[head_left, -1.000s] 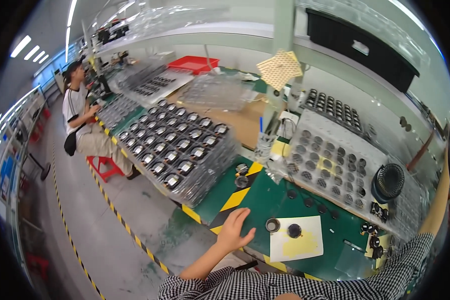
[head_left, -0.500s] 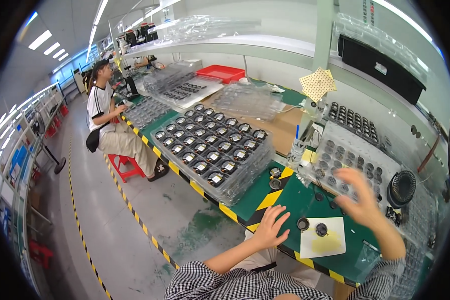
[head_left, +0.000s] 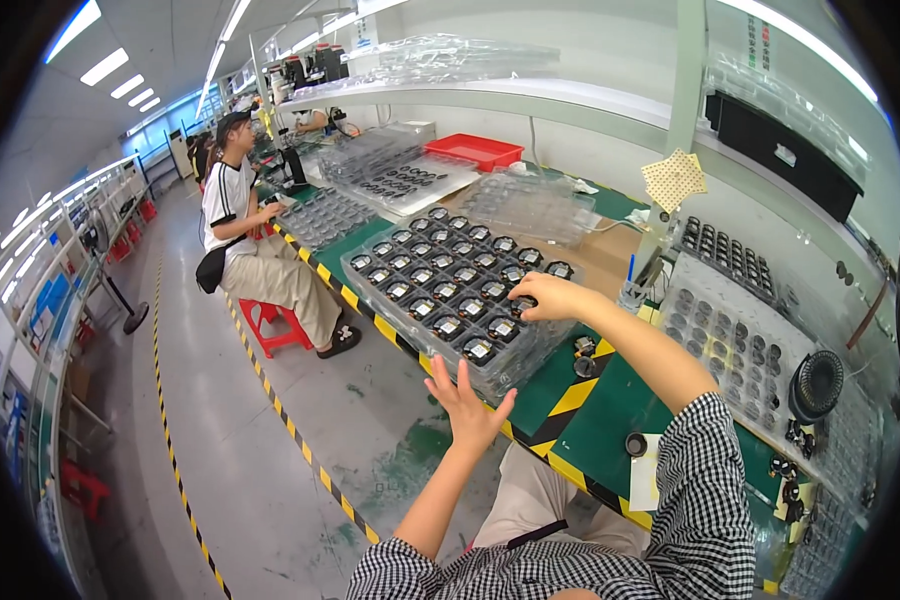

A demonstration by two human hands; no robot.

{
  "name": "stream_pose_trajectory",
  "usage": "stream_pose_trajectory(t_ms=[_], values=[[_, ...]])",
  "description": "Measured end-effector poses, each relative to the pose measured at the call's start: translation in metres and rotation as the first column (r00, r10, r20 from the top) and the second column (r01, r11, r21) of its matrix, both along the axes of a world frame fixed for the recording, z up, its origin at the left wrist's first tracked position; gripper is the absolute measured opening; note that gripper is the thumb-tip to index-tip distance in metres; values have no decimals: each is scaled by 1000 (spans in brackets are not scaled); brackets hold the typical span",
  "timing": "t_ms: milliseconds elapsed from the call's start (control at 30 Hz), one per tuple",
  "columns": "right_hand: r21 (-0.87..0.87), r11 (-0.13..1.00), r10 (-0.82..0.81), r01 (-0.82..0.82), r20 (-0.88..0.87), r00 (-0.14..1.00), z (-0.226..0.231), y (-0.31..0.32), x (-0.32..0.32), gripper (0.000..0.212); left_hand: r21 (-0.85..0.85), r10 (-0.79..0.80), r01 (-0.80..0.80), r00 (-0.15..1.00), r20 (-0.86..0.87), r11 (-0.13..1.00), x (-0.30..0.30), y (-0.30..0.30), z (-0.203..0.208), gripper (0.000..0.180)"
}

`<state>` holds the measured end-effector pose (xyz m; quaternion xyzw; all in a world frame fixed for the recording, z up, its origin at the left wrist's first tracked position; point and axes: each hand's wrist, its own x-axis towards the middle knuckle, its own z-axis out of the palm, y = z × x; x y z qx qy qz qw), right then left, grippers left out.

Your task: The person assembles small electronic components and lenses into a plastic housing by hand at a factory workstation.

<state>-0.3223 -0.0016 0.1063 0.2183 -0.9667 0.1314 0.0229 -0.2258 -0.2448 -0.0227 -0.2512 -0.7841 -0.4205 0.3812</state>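
Atop clear tray stack [head_left: 522,368] — round black parts [head_left: 477,350], whitish labels [head_left: 448,325].

The tray stack [head_left: 527,364] is glossy plastic (clear) — the sleeve [head_left: 705,485] matt cloth.

The person wears a black-and-white checked shirt [head_left: 705,490], pale trousers [head_left: 528,488] and a dark strap [head_left: 537,534], hands [head_left: 473,416] bare.

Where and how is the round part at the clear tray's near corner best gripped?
Probably by the dark outer rim of the round part, from above: it sits white patch up in a pocket of the clear tray, with neighbouring parts close by.
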Motion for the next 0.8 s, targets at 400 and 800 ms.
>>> stream_pose_trajectory(t_ms=[400,800], values=[[-131,991,8,1,69,998,43,-29,12,54,139,-51,55,998,-37,989,-15,30,-35,110],[282,958,-9,-46,191,982,34,-88,11,58,121,-62,54,996,64,991,-2,36,-50,109]])
